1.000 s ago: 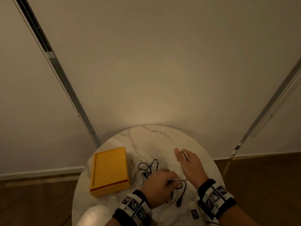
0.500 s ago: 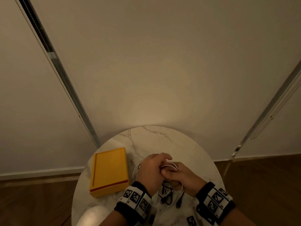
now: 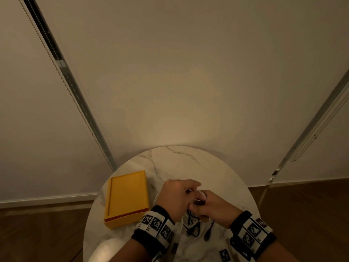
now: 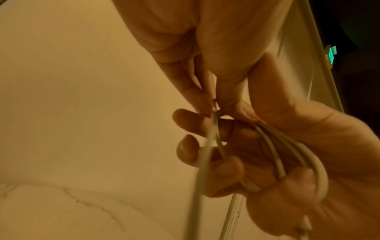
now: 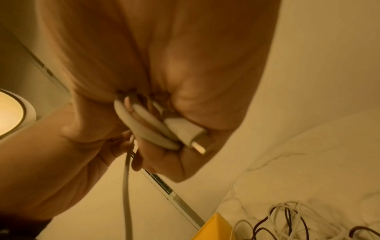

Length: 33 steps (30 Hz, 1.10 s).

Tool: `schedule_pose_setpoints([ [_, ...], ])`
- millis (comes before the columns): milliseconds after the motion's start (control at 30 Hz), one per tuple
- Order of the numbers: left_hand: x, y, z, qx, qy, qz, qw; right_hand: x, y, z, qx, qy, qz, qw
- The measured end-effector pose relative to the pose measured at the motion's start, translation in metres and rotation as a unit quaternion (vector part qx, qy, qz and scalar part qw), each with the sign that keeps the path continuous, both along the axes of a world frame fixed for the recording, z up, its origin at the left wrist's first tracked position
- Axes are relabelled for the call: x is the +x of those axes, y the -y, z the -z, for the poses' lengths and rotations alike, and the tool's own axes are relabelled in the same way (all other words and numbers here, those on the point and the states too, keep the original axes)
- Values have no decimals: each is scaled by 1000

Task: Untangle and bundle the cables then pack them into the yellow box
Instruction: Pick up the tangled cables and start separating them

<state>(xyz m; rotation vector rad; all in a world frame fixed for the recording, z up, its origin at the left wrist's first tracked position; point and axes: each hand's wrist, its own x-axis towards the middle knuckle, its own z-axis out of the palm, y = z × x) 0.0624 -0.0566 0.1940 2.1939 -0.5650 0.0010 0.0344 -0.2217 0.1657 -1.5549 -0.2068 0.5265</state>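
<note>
Marble tabletop (image 3: 188, 163) under me, yellow box (image 3: 126, 197) shut at my left, I coil the white cable (image 5: 144, 128): right hand (image 3: 213, 207) clenched round the loops, left hand (image 3: 175, 195) pinching the feeding strand. Best to keep each turn even and snug, away from the black cables (image 3: 192, 224). A second ago my hands were apart; now they meet over the tangle.

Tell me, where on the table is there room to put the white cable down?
Bare marble shows on the far part of the round table, beyond both hands, and along its right edge past the right hand. It is crowded near the front, where black cables lie loose, and left, where the yellow box sits.
</note>
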Motion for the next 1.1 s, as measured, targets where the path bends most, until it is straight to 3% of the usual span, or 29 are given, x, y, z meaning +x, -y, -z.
schedule_pose_setpoints([
  [333, 7, 4, 14, -72, -82, -11, 994, 3, 1, 15, -19, 41, 45, 998],
  [467, 7, 6, 14, -150, -109, -44, 982, 6, 2, 13, -15, 64, 40, 997],
  [667, 6, 5, 19, -216, -137, -57, 965, 5, -2, 8, 11, 12, 129, 991],
  [733, 4, 4, 23, -186, -114, -68, 973, 8, -2, 9, 43, 0, 193, 980],
  [800, -1, 3, 28, -95, -127, -45, 986, 13, 0, 9, 119, -32, 255, 959],
  [933, -19, 10, 37, 114, -232, 158, 953, 19, 4, 6, 203, -67, 350, 912],
  [1033, -24, 11, 43, 134, -253, 177, 941, 22, 8, 7, 192, -70, 386, 900],
  [1100, -25, 9, 45, 126, -270, 164, 941, 23, 12, 10, 132, -42, 396, 908],
])
